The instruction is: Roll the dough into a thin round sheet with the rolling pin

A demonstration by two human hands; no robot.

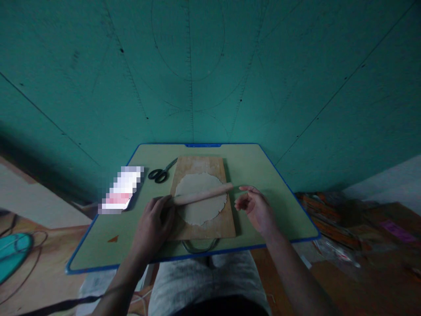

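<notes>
A wooden rolling pin point(204, 194) lies slantwise across a flat round sheet of dough point(197, 215) with a ragged edge. The dough rests on a wooden cutting board point(200, 164). My left hand point(155, 221) is closed round the pin's left end, beside the board's left edge. Off the pin's right end, a small gap away, my right hand point(255, 206) hovers with its fingers curved and apart, holding nothing.
Black-handled scissors point(161, 174) lie left of the board, touching or near its edge. A blurred-out phone-like object point(123, 189) is on the left of the blue-edged table point(263, 162). A metal handle point(200, 246) shows at the board's near end. Behind stands a green wall point(210, 96).
</notes>
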